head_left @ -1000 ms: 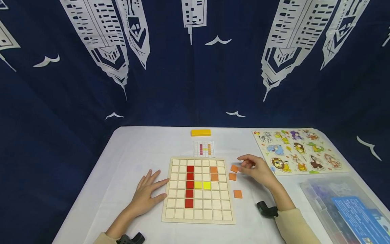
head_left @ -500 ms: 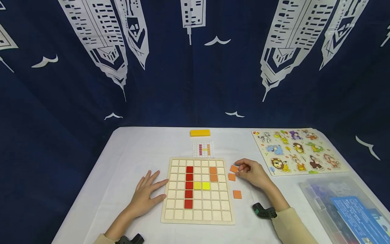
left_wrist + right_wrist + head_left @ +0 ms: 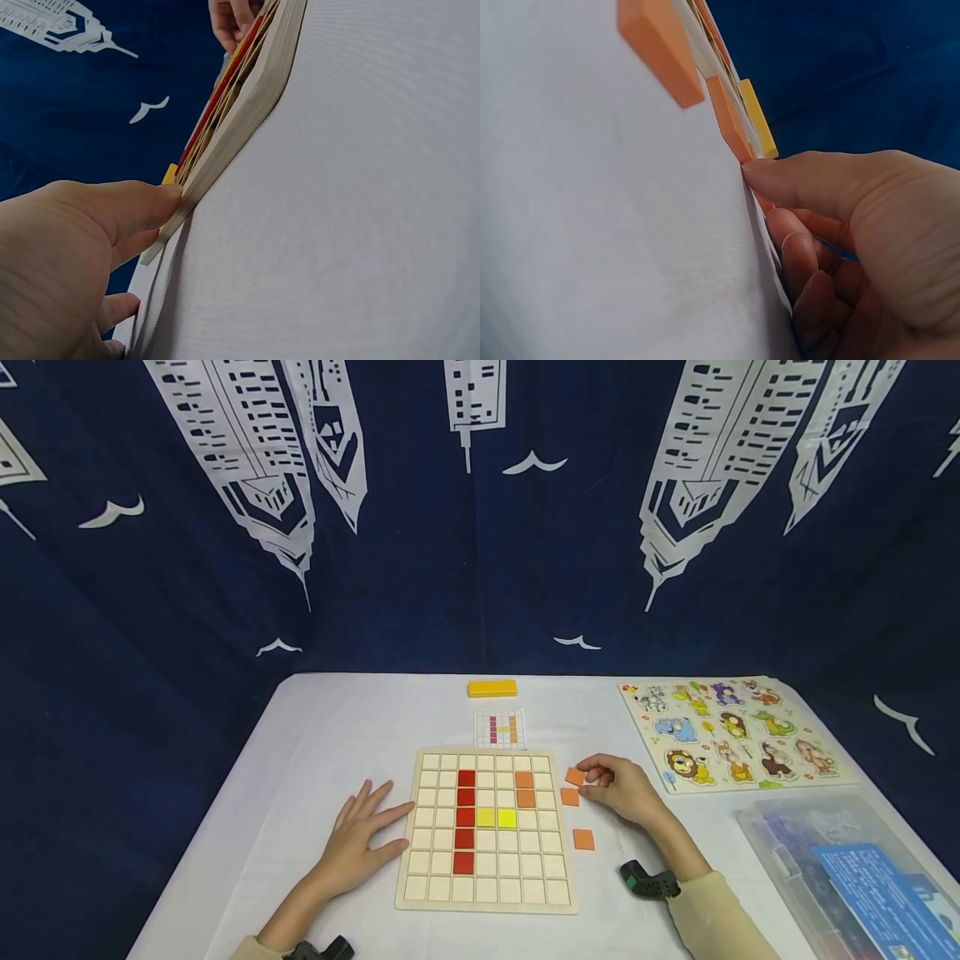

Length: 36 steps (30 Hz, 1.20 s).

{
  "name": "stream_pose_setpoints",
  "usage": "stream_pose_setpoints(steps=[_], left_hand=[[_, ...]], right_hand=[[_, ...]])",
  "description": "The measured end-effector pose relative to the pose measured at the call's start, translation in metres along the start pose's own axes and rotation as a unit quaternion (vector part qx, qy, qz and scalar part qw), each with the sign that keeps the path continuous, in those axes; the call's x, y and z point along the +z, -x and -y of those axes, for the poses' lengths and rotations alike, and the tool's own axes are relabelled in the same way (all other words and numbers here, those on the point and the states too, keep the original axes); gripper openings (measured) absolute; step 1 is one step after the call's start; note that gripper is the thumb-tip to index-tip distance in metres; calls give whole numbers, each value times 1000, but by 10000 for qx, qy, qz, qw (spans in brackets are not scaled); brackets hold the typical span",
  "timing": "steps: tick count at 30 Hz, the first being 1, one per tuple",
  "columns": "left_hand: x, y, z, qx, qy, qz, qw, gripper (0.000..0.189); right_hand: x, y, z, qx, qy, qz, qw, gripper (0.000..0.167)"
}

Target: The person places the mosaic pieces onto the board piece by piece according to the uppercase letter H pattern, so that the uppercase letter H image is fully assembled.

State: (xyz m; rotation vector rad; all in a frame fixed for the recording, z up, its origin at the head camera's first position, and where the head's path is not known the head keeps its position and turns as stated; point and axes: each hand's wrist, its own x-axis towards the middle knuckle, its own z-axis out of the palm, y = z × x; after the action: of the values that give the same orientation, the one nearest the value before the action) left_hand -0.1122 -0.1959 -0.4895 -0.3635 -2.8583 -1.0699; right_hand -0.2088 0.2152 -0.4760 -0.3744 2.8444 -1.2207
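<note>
A pale wooden grid board lies on the white table, bearing a column of red tiles, two yellow tiles and two orange tiles. My left hand rests spread on the cloth, with index finger and thumb at the board's left edge. Right of the board, my right hand pinches a loose orange tile between thumb and index finger; in the right wrist view the fingers mostly hide it. Two more orange tiles lie nearby, one just below and another nearer the front.
Behind the board lie a small printed pattern card and a yellow block. An animal puzzle board occupies the back right. In front of it sits a clear plastic box with a blue label. A dark blue curtain hangs behind the table.
My right hand has moved slightly down and left, and its thumb and index finger have closed on the upper loose orange tile. My left hand stays at the board's edge.
</note>
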Motion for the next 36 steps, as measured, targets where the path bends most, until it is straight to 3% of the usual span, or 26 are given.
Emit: stream_pose_setpoints(steps=[28,36], left_hand=[[-3,3,1,-22,26,16,10000,47],[-1,1,1,13,50,-22,10000,49]], right_hand=[[4,-1,5,-80,198,-360,9991,19],[-7,4,8,196,357,-371,9985,19]])
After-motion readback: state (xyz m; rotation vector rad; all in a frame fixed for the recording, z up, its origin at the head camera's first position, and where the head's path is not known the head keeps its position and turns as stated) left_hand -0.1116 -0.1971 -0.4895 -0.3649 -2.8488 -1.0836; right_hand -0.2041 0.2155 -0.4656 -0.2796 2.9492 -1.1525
